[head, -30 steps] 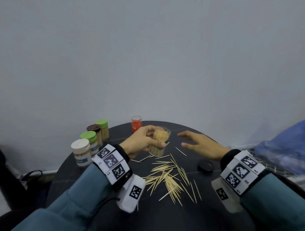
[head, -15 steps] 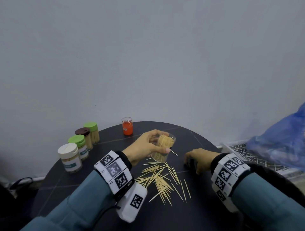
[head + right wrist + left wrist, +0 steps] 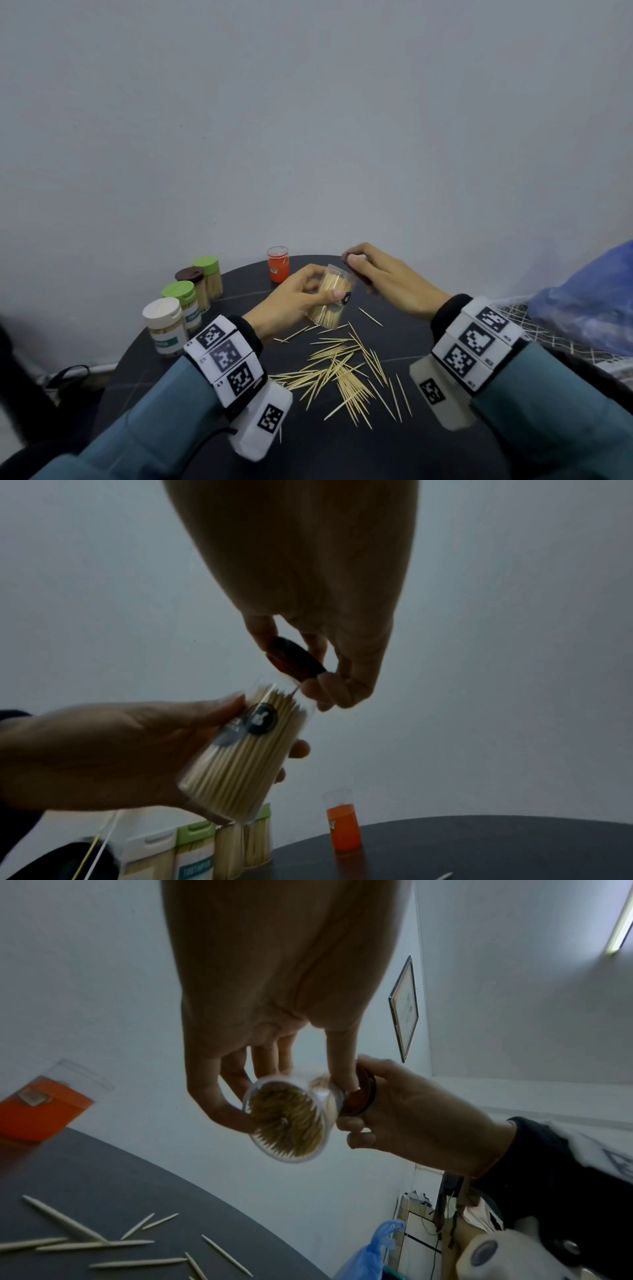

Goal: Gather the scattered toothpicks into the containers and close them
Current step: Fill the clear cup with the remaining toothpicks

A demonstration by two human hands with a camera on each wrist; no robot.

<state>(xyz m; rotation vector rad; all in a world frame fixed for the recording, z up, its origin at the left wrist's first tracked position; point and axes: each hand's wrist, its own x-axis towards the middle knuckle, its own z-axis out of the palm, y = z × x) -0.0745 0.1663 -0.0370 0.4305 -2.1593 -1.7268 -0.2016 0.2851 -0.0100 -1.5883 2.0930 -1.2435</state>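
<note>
Up comes the right hand (image 3: 387, 277) from the counter (image 3: 394, 455), where it was curled low half a second ago, and now it pinches a dark lid (image 3: 296, 660) between thumb and fingers, tilted on edge, right at the mouth of the clear container (image 3: 330, 294). That container is off the counter and leaning toward the lid, packed with toothpicks, and the left hand (image 3: 294, 305) wraps it, thumb across the front by a small dark label, fingers round the back (both grips are firmly closed on something). From the left wrist view the open rim (image 3: 291, 1121) faces the camera, pick ends bristling inside, lid edge just beside it; whether lid and rim actually touch, I cannot tell.

Below the two hands, nearer the person, scattered toothpicks (image 3: 342, 373) lie criss-crossed on the dark counter, a few strays out to the right. Just beyond the left hand stands a small orange-filled clear cup (image 3: 278, 263). Off to the left of it, four lidded containers in a row: white (image 3: 163, 327), green (image 3: 181, 301), brown (image 3: 191, 284), green (image 3: 208, 275).
</note>
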